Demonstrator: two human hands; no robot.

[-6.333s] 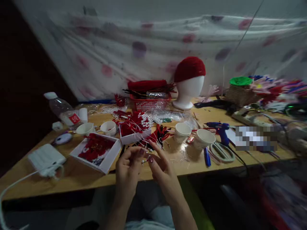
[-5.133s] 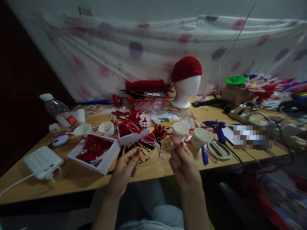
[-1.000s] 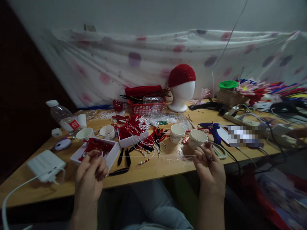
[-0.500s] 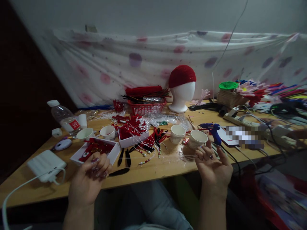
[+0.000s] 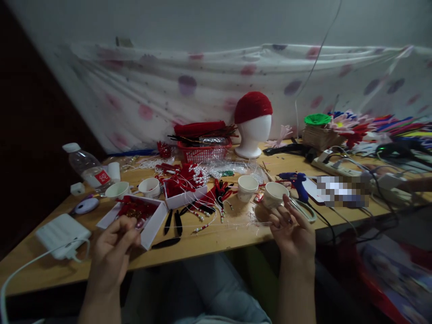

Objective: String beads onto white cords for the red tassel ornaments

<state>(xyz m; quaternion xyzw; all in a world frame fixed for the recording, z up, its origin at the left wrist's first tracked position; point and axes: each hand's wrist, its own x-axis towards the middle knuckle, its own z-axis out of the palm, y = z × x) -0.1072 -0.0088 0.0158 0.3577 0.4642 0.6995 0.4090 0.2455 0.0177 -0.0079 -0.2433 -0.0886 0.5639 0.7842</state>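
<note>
Stretching across the lower middle of the frame, a thin pale thread runs between the left hand, fingertips pinched on its end at lower left, and the right hand, fingers loosely spread, near a white paper cup

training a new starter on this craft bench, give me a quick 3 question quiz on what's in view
1. True or false: the foam head wears a blue cap.
2. Which is nearest the right hand? A) water bottle B) paper cup C) red basket
3. What does the white box by the left hand hold?

Key
1. False: the cap is red.
2. B.
3. Red ornaments.
</note>
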